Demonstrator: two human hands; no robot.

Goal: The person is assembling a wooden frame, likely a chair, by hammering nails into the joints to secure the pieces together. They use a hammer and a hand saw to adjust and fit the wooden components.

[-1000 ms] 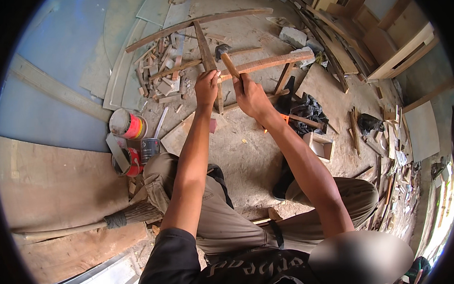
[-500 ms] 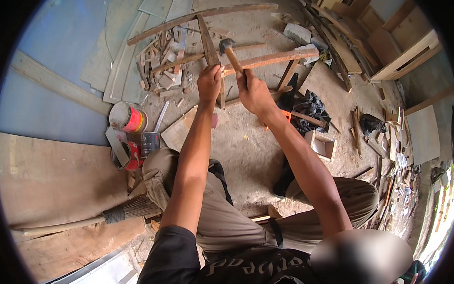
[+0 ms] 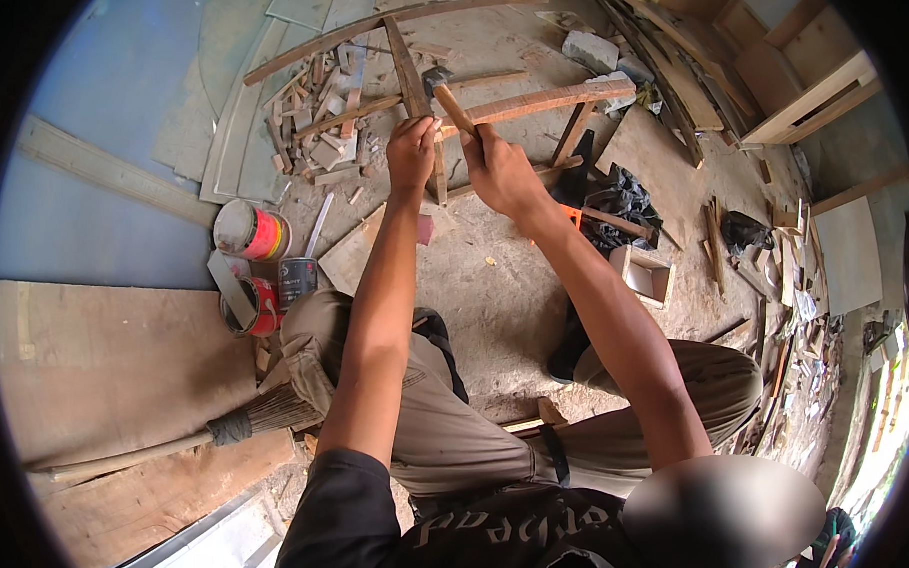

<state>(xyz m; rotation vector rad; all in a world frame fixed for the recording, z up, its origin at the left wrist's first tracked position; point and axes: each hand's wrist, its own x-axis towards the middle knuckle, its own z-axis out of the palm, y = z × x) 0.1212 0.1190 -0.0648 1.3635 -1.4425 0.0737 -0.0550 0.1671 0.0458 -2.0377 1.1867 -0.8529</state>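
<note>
My right hand point(image 3: 500, 164) was wrapped around the handle of a hammer point(image 3: 454, 108), its dark head pointing away from me and lying, in my view, just beside the crosspiece of a wooden frame point(image 3: 548, 102). My left hand point(image 3: 412, 155) was curled at the near joint of that frame, thumb and finger drawn close together; I could not tell whether they pinched the wood or something small, nor whether the hammer's head touched anything.

The frame stood on the floor point(image 3: 486, 333) ahead of my knees, its long beams running left to right. Beyond the left hand I saw a scrap wood pile point(image 3: 332, 148), and toward the upper right a pale block point(image 3: 590, 49). Near my left knee sat a red-banded can point(image 3: 267, 233) with a dark grey can point(image 3: 296, 281) close by, and a broom point(image 3: 269, 415) lay lower down. On the right, I had a black plastic bag point(image 3: 627, 206) just above an open wooden box point(image 3: 647, 277).
</note>
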